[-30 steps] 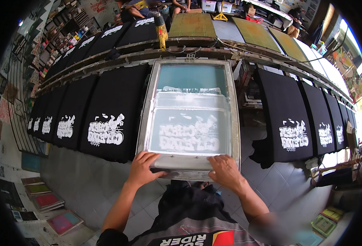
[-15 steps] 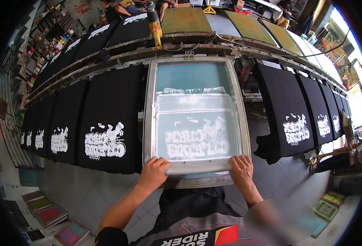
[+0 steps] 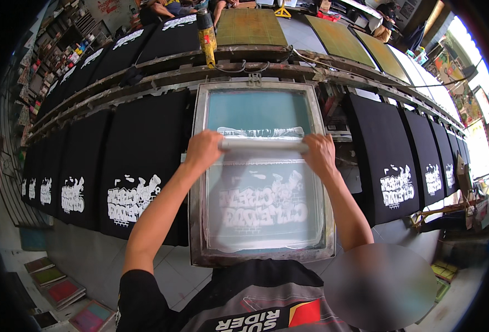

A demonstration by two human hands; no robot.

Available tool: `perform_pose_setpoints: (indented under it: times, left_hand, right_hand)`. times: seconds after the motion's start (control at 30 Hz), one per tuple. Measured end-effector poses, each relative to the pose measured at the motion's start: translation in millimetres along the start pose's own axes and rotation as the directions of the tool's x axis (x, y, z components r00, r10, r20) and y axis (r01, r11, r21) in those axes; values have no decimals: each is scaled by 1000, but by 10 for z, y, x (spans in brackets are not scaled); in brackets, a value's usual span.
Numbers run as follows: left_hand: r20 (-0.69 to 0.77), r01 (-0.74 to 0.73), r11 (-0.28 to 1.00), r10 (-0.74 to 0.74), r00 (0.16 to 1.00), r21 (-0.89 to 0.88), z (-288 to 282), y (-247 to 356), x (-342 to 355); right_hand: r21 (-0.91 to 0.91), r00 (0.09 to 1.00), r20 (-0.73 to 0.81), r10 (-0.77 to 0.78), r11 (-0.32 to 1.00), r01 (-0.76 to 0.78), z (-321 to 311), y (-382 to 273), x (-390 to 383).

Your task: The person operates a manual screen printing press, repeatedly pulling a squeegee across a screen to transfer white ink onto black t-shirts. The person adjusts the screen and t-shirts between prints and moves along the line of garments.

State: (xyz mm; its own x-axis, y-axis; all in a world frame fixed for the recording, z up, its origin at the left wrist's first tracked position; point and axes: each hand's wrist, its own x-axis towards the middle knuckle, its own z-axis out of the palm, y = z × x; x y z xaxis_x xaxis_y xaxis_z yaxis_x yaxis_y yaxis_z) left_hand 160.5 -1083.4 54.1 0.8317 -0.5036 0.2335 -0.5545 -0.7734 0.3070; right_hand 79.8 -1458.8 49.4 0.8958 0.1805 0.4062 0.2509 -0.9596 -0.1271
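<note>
My left hand [image 3: 203, 149] and my right hand [image 3: 317, 152] are closed around either end of a pale squeegee [image 3: 262, 144]. The squeegee lies crosswise over the upper middle of a teal mesh screen [image 3: 258, 108] in a metal frame [image 3: 327, 232], along a band of white ink. A white graffiti-style design shows on the mesh below it. Black T-shirts on boards [image 3: 139, 138] stand at my left, each bearing a white print, and more printed black shirts [image 3: 380, 138] stand at my right.
A rail [image 3: 145, 77] runs behind the screen, with a yellow-and-black heat gun [image 3: 207, 39] and cables. Beyond are more shirts, yellowish boards [image 3: 250, 27] and people [image 3: 167, 11], [image 3: 385, 22] at the back. Coloured screens [image 3: 62, 290] lie at lower left.
Both my hands have moved the squeegee from the near edge of the screen forward to the white ink band in its upper middle.
</note>
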Motion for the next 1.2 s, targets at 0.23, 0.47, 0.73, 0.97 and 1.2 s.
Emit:
perform_pose_setpoints:
  times: [0.23,0.47,0.73,0.97,1.2]
  left_hand:
    - [-110,-8,998,15,994,57,304,-268,275]
    - [14,18,999,-17,1000,-44,124,422,-1190]
    - [-221,13,995,-34,975,-96,140,1420,-2962]
    - [-70,45,980,-59,996,-192,-134,1340,-2733]
    - [-212,-4,995,-17,977,-96,133,1402,-3098]
  right_hand:
    - [-36,1000,-15,3,999,-4,476,218,256]
    - [73,999,41,35,997,-38,-111,-355,-1210]
    - [-22,999,-45,-11,1000,10,-755,-1169,-2820]
    - [91,991,124,42,994,-53,-1029,-1171,-2431]
    - [50,998,-35,42,998,-41,-696,-1259,-2985]
